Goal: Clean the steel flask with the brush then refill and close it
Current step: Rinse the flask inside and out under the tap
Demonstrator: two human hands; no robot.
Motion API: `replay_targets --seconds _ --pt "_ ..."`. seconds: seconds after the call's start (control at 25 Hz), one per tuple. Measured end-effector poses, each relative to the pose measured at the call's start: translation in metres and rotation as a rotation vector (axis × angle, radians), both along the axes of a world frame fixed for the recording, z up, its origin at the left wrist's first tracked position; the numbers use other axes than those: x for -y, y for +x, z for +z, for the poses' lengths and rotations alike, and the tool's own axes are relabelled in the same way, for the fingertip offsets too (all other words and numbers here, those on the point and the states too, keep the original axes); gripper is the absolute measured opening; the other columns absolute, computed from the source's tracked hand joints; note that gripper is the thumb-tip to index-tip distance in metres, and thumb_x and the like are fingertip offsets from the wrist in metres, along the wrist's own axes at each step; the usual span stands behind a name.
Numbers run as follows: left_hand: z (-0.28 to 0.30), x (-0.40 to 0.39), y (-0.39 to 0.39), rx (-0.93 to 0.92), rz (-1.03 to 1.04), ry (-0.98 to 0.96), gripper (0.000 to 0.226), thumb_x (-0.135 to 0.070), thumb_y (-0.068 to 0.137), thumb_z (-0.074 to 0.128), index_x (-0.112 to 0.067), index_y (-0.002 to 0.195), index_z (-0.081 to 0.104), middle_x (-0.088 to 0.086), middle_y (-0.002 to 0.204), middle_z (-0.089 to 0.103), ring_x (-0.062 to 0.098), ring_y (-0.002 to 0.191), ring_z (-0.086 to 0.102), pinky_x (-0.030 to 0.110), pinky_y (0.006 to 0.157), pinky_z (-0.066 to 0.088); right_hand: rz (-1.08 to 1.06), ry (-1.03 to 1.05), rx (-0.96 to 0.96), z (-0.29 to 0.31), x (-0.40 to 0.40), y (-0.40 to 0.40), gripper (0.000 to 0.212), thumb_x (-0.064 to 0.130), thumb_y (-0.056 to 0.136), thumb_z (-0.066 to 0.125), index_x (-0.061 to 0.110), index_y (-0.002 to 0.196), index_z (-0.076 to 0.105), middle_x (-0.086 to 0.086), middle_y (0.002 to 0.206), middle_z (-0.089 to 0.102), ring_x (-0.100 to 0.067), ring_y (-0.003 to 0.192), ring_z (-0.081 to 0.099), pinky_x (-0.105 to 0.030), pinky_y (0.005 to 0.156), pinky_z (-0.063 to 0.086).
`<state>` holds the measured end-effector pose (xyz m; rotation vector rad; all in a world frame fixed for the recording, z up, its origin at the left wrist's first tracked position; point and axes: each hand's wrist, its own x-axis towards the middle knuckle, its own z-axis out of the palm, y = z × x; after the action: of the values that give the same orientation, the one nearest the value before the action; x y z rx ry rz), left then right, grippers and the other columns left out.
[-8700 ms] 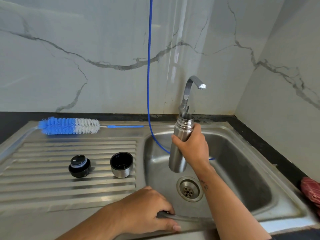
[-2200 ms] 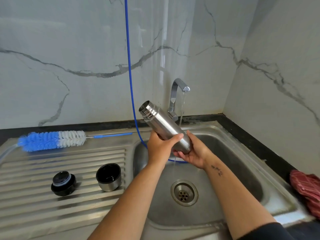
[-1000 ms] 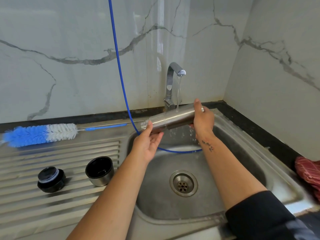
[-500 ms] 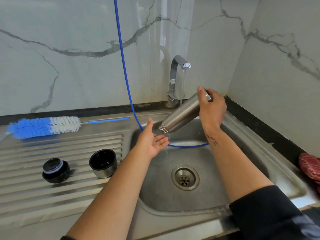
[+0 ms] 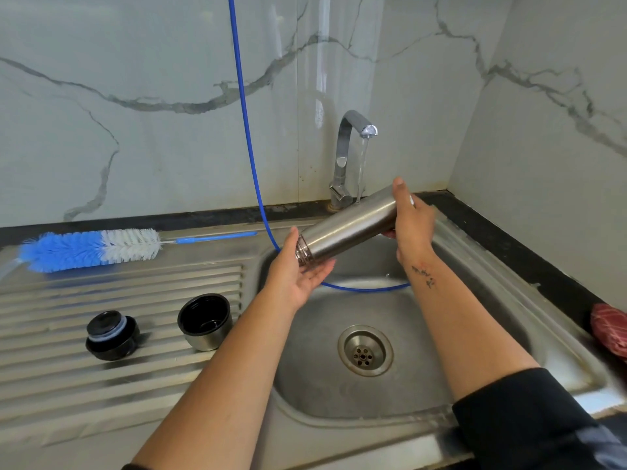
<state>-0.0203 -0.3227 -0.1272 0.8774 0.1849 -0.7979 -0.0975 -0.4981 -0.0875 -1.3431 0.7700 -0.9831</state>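
Left hand now cups flask mouth, palm open; right hand grips its base.

Brushed steel flask, glossy marble wall — bristly brush

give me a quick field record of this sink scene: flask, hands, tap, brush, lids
flask: cylindrical steel flask, tilted, mouth lower left, over the steel sink basin
right hand: grip on the flask's base end
left hand: open palm at the mouth
tap: chrome tap running
brush: blue and white bottle brush lying on the drainboard
lids: black stopper and steel cup lid on the drainboard
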Motion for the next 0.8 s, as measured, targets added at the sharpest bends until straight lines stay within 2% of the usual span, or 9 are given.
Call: replay_targets --seconds 0.16,0.28,0.36,0.44,0.48,0.56,0.64,0.72,0.8 --pt "0.002 -0.001 0.001 0.086 0.122 0.025 0.034 -0.047 0.099 0.060 -0.014 0.104 0.056 0.020 0.112 0.068 0.036 0.104 0.070 0.049 0.082 0.063 0.036 -0.206 -0.162 -0.010 -0.002 0.005 0.039 0.055 0.102 0.048 0.022 0.108 0.068 -0.003 0.108 0.069 -0.022 0.105 0.065 -0.040 0.084 0.060" --pt "0.001 -0.001 0.003 0.178 0.190 0.138 0.032 -0.049 0.102 0.055 -0.017 0.100 0.056 0.015 0.109 0.069 0.030 0.096 0.071 0.042 0.069 0.064 -0.079 -0.690 -0.559 -0.027 0.005 0.014 0.054 0.049 0.104 0.033 0.015 0.136 0.059 -0.008 0.140 0.059 -0.031 0.135 0.048 -0.049 0.109 0.039" --pt "-0.003 0.003 0.004 0.239 0.205 0.205 0.035 -0.049 0.102 0.054 -0.015 0.104 0.057 0.015 0.110 0.067 0.028 0.095 0.071 0.041 0.069 0.064 -0.067 -0.907 -0.755 -0.032 -0.004 0.022 0.050 0.042 0.108 0.028 0.017 0.142 0.055 -0.008 0.153 0.048 -0.030 0.150 0.030 -0.057 0.122 0.017" --pt "-0.006 0.007 0.001 0.288 0.209 0.255 0.043 -0.051 0.102 0.054 -0.010 0.117 0.057 0.017 0.113 0.068 0.030 0.096 0.072 0.042 0.068 0.065 0.124 -1.082 -0.789 -0.029 -0.031 0.032 0.053 0.044 0.108 0.020 0.022 0.124 0.066 -0.009 0.138 0.061 -0.028 0.143 0.041 -0.058 0.125 0.011" --pt "-0.007 0.008 0.000 0.299 0.213 0.266 0.046 -0.051 0.102 0.054 -0.009 0.120 0.057 0.018 0.114 0.069 0.031 0.096 0.073 0.043 0.069 0.065 0.228 -1.181 -0.742 -0.026 -0.044 0.034 0.055 0.046 0.107 0.017 0.026 0.105 0.068 -0.006 0.117 0.069 -0.024 0.123 0.056 -0.058 0.122 0.021" --pt "-0.007 0.006 0.002 0.298 0.229 0.255 0.045 -0.049 0.103 0.053 -0.008 0.122 0.057 0.018 0.112 0.070 0.032 0.095 0.073 0.046 0.073 0.065 0.304 -1.327 -0.630 -0.024 -0.052 0.030 0.050 0.048 0.106 0.017 0.030 0.084 0.058 0.007 0.085 0.062 -0.017 0.084 0.057 -0.055 0.108 0.039" --pt "-0.002 0.003 0.004 0.295 0.237 0.236 0.039 -0.046 0.104 0.052 -0.009 0.119 0.055 0.015 0.110 0.068 0.029 0.095 0.071 0.046 0.076 0.064 0.192 -1.307 -0.671 -0.026 -0.031 0.023 0.053 0.047 0.107 0.019 0.028 0.084 0.063 0.004 0.087 0.067 -0.019 0.088 0.061 -0.056 0.114 0.034" --pt "0.001 0.004 0.004 0.303 0.232 0.236 0.038 -0.046 0.104 0.052 -0.011 0.119 0.055 0.014 0.112 0.067 0.028 0.097 0.070 0.045 0.074 0.064 -0.031 -1.204 -0.802 -0.028 -0.015 0.016 0.061 0.044 0.107 0.019 0.019 0.089 0.071 -0.006 0.100 0.073 -0.025 0.111 0.064 -0.058 0.122 0.023" --pt "0.001 0.009 -0.001 0.309 0.216 0.237 0.042 -0.047 0.104 0.052 -0.009 0.123 0.055 0.017 0.115 0.068 0.030 0.098 0.071 0.044 0.070 0.064 -0.104 -1.261 -0.794 -0.031 -0.028 0.024 0.062 0.038 0.106 0.020 0.011 0.089 0.073 -0.014 0.097 0.074 -0.032 0.109 0.066 -0.055 0.117 0.029"
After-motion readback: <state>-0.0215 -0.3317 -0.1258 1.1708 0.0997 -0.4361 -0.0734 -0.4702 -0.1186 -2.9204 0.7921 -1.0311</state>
